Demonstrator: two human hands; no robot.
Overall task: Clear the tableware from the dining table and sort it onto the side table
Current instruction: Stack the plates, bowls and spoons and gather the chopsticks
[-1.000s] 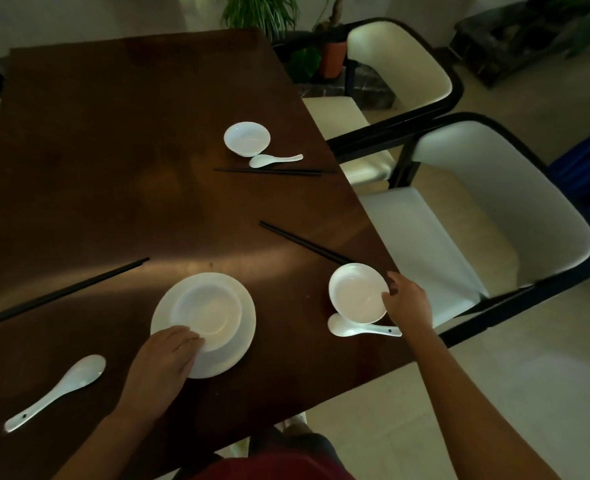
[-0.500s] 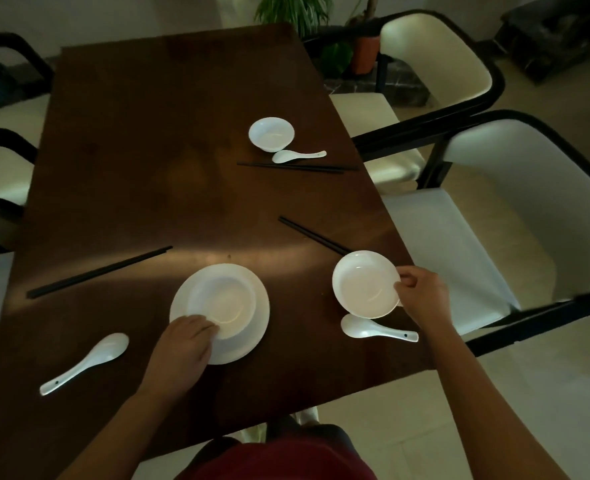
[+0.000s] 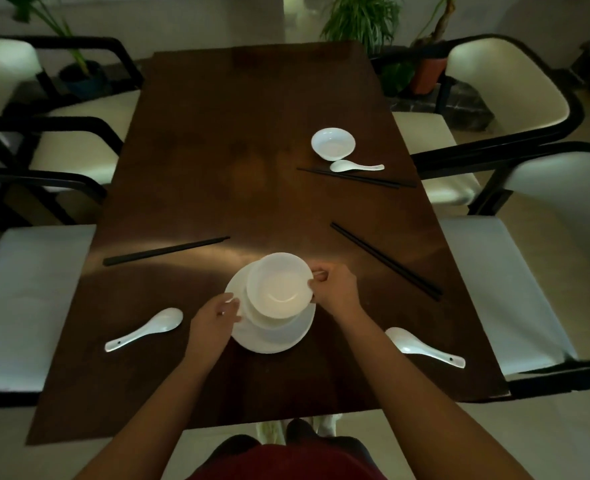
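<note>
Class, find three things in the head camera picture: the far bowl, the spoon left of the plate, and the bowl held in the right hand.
far bowl [image 3: 333, 143]: head view, its inner base.
left spoon [image 3: 162, 321]: head view, its scoop.
held bowl [image 3: 279, 285]: head view, its inner base.

No text, label, brand, number or sign can be read on the tableware, the table or anything around it.

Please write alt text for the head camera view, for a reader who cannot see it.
A person's right hand lowers a white bowl onto the bowl and plate steadied by the left hand, on a dark table with spoons, chopsticks and another bowl.
</note>
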